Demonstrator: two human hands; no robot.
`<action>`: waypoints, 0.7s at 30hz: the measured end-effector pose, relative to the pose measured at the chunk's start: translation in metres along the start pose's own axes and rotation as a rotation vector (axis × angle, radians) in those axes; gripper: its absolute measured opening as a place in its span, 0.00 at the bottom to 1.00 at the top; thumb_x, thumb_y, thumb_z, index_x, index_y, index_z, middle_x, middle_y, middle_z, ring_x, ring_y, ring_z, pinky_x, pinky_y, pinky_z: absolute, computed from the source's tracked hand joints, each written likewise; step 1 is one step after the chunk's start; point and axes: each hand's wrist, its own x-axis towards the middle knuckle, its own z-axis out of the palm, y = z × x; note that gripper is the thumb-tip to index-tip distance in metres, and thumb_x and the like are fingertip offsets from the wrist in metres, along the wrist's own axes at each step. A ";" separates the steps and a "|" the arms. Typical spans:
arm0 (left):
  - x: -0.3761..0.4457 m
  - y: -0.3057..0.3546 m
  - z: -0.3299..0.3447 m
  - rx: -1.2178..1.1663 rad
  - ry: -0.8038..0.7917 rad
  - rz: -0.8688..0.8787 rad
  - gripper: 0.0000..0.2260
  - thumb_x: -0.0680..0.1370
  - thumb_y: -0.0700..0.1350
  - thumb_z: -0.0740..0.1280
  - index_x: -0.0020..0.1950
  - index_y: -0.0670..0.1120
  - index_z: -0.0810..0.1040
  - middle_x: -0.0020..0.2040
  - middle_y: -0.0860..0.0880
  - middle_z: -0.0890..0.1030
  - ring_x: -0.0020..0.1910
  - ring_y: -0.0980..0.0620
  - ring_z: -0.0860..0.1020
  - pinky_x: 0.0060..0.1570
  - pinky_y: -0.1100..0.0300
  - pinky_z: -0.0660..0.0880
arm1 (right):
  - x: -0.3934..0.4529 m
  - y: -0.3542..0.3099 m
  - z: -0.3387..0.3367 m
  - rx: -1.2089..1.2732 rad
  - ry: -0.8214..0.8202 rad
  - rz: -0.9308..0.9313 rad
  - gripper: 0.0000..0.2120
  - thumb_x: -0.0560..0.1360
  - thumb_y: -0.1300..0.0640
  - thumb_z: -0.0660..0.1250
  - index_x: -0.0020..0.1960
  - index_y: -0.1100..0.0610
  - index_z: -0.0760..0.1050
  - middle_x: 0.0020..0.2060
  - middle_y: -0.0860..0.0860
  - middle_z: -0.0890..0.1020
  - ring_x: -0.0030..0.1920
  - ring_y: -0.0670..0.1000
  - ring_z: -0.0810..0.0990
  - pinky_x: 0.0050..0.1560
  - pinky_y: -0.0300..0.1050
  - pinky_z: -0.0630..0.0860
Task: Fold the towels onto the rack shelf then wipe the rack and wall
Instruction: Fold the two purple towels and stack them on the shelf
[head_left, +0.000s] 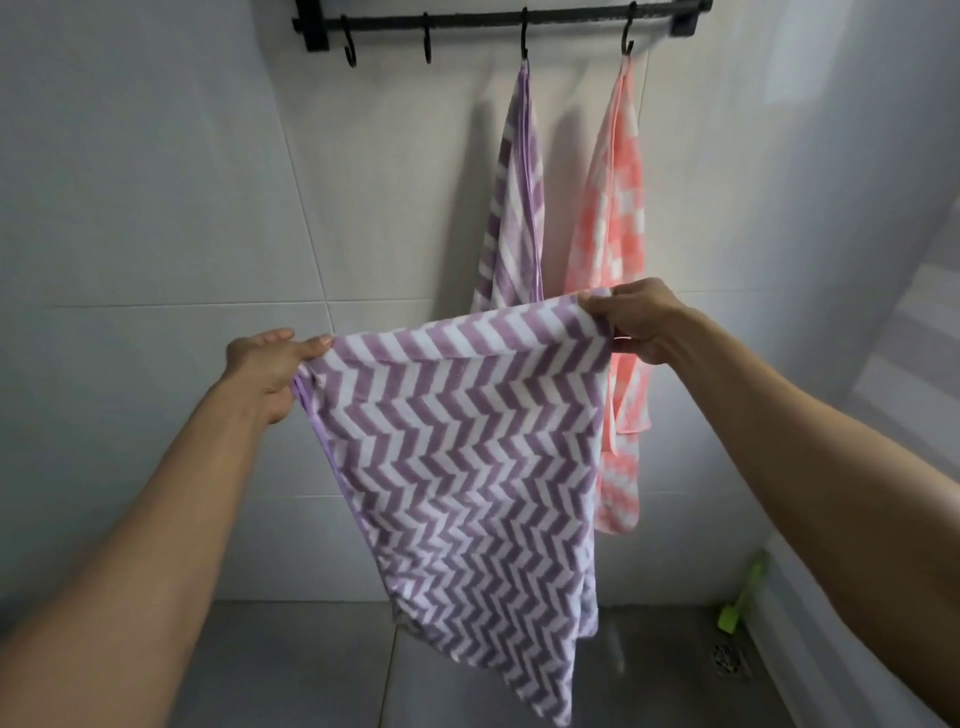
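Note:
I hold a purple-and-white zigzag towel (457, 457) spread out in front of me. My left hand (270, 369) pinches its upper left corner. At the upper right corner my right hand (636, 319) grips the top edge. The towel hangs down from both hands toward the floor. Behind it, a second purple zigzag towel (514, 208) and a pink checked towel (615, 249) hang from hooks on the black wall rack (467, 21). The rack's shelf is out of view above the frame.
White tiled wall (156, 182) lies straight ahead, with another wall at the right. Two rack hooks at the left carry nothing. A green brush (743, 597) leans in the right floor corner beside a floor drain (730, 660). The floor is grey tile.

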 end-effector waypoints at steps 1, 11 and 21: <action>0.001 0.002 0.000 0.018 0.013 0.009 0.29 0.71 0.32 0.76 0.71 0.37 0.70 0.65 0.35 0.77 0.55 0.42 0.81 0.54 0.50 0.79 | 0.002 0.000 -0.001 -0.015 0.009 0.004 0.10 0.74 0.56 0.76 0.47 0.62 0.81 0.48 0.55 0.84 0.47 0.53 0.84 0.48 0.50 0.84; 0.010 0.007 0.004 0.096 0.054 -0.002 0.27 0.68 0.35 0.79 0.65 0.37 0.76 0.61 0.38 0.80 0.53 0.41 0.83 0.59 0.45 0.79 | 0.008 0.003 0.003 0.028 0.063 -0.027 0.11 0.72 0.58 0.78 0.45 0.57 0.75 0.42 0.53 0.79 0.41 0.50 0.80 0.38 0.46 0.81; 0.012 0.004 -0.001 0.178 0.017 0.019 0.11 0.70 0.35 0.78 0.49 0.44 0.81 0.48 0.44 0.84 0.42 0.49 0.83 0.44 0.55 0.80 | 0.006 -0.001 -0.001 -0.034 -0.118 0.018 0.02 0.76 0.64 0.73 0.48 0.60 0.81 0.51 0.54 0.82 0.52 0.52 0.81 0.54 0.50 0.81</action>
